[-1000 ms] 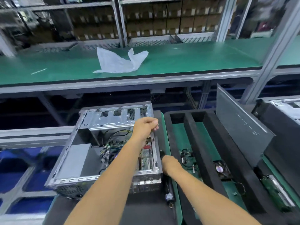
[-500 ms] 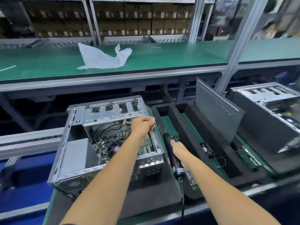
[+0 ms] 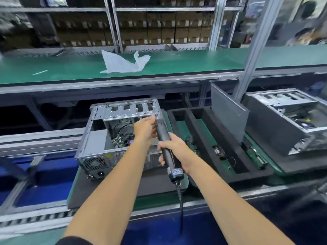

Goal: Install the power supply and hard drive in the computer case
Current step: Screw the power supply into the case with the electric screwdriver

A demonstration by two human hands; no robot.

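- The right hand [image 3: 174, 150] is wrapped round the black barrel of an electric screwdriver [image 3: 166, 147], whose cord hangs from its near end toward the person. The tool slants up and away so that its tip reaches the far right corner of the case; that angle probably lets it meet a screw head squarely.
- The left hand [image 3: 144, 129] sits just beside the tool's tip, fingers curled and pinched at the case's top edge. It appears to steady a screw or the bit, but what it pinches is too small to tell.
- The computer case [image 3: 99, 138] lies on its side, open face up, on a dark pad [image 3: 123, 190] at the near edge of the table. This exposes the board and wiring inside. A power socket and fan grille show at its near corner, so the power supply seems already seated.
- Right of the case, a black foam tray [image 3: 200, 138] holds small parts in its slots, with a grey side panel [image 3: 228, 110] leaning upright behind it. A second open case [image 3: 283, 121] stands further right.
- Beyond, a raised green shelf [image 3: 194, 62] carries a crumpled white plastic bag [image 3: 123, 63].
- Racks of brown cartons [image 3: 159, 29] fill the back of the room.
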